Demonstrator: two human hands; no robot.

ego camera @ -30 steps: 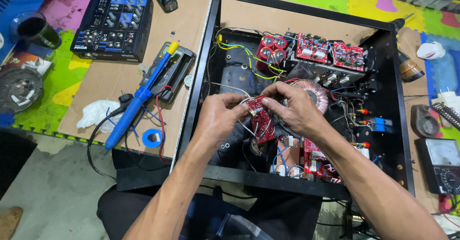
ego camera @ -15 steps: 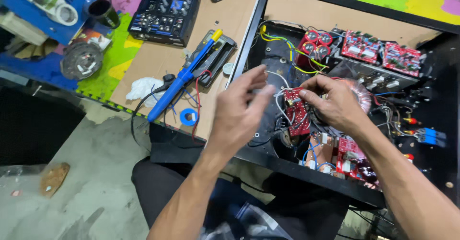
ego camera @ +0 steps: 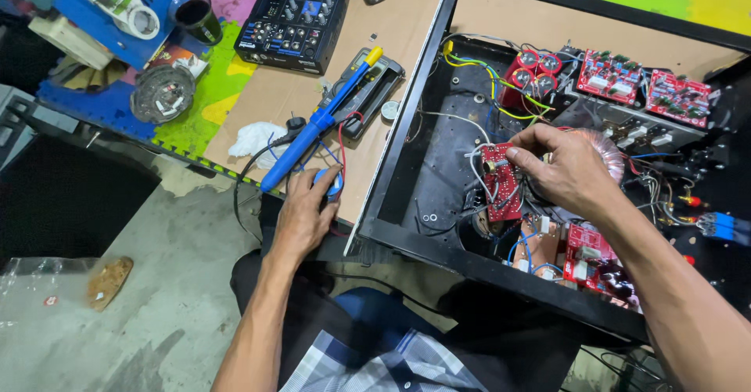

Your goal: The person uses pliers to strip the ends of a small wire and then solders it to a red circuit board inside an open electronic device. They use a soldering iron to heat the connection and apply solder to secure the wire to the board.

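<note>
Left hand on solder spool, right hand pinching board in the chassis.

Head view: right hand (ego camera: 575, 174) fingers (ego camera: 522, 156) clamp the top edge of the small red circuit board (ego camera: 501, 181), held upright inside the black chassis (ego camera: 407, 165), wires trailing off it. Left of the chassis, on the tabletop (ego camera: 407, 32), left hand (ego camera: 301, 216) fingers curl over the blue solder spool (ego camera: 330, 182), beside the blue soldering iron (ego camera: 317, 122). My read: keep the board steady, don't strain its wires, mind the iron tip.

A small red circuit board (ego camera: 501, 181), studded with wires, stands tilted on edge inside the black chassis. At its nine o'clock, a blue solder spool (ego camera: 328, 183) lies flat on the surface.
</note>
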